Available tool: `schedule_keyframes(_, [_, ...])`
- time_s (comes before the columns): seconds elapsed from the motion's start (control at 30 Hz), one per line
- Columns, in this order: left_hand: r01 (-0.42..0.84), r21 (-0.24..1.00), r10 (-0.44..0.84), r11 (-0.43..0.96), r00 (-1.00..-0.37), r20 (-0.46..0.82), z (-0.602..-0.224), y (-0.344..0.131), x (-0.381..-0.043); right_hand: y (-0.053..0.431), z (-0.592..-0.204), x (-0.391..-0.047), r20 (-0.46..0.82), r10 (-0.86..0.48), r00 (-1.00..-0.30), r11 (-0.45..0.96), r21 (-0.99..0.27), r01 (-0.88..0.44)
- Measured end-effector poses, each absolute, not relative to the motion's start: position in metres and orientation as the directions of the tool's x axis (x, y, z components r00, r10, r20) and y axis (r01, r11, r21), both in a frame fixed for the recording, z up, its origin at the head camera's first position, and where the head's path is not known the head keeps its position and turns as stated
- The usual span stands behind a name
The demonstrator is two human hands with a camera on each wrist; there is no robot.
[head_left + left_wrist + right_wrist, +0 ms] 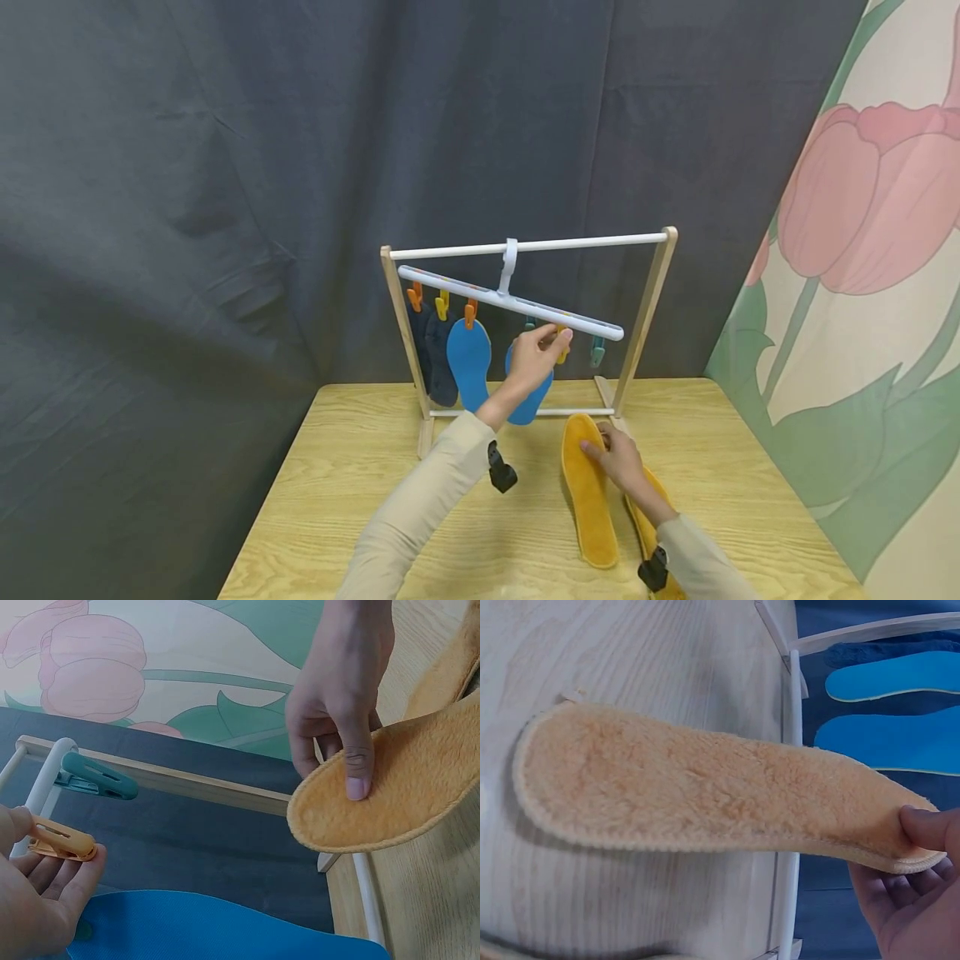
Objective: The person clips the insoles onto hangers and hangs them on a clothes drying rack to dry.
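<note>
My left hand (534, 360) pinches a yellow clothespin (64, 838) on the lower right part of a tilted white hanger (450, 285). My right hand (621, 460) grips one end of a fuzzy orange-yellow insole (588, 492), thumb on top and fingers beneath; its other end slopes down toward the table. The insole is apart from the clothespin. Blue insoles (469, 362) hang from clips on the hanger, one partly behind my left hand. Dark insoles (441, 362) hang at the left end. A teal clip (597, 352) at the right end holds nothing.
The hanger hooks over the top bar (592, 243) of a wooden-sided rack (645, 325) standing on the wooden table (360, 467). A second orange-yellow insole (647, 533) lies under my right forearm. Dark cloth (225, 167) stands behind, a tulip-patterned wall (832, 200) at right.
</note>
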State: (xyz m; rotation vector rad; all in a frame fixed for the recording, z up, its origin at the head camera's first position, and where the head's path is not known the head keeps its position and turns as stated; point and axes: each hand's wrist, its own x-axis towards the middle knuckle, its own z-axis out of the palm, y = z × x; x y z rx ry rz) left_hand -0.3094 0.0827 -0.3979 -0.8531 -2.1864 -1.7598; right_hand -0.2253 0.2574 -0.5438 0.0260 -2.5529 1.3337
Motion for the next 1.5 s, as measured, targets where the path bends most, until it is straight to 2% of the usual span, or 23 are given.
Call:
schedule_keyframes(0.77, [0.546,0.828,0.309,0.126,-0.815,0.490,-0.396,0.081,-0.313,0.244,-0.515,-0.236,0.284,0.104,-0.953,0.486,-0.851,-0.200])
schedule_keyframes(1.0, [0.535,0.835,0.308,0.130,-0.822,0.479,-0.396,0.082,-0.312,0.240,-0.507,-0.236,0.306,0.110,-0.946,0.500,-0.839,-0.213])
schedule_keyframes(1.5, [0.511,0.850,0.308,0.131,-0.835,0.455,-0.394,0.082,-0.313,0.232,-0.486,-0.236,0.285,0.076,-0.955,0.401,-0.886,-0.233])
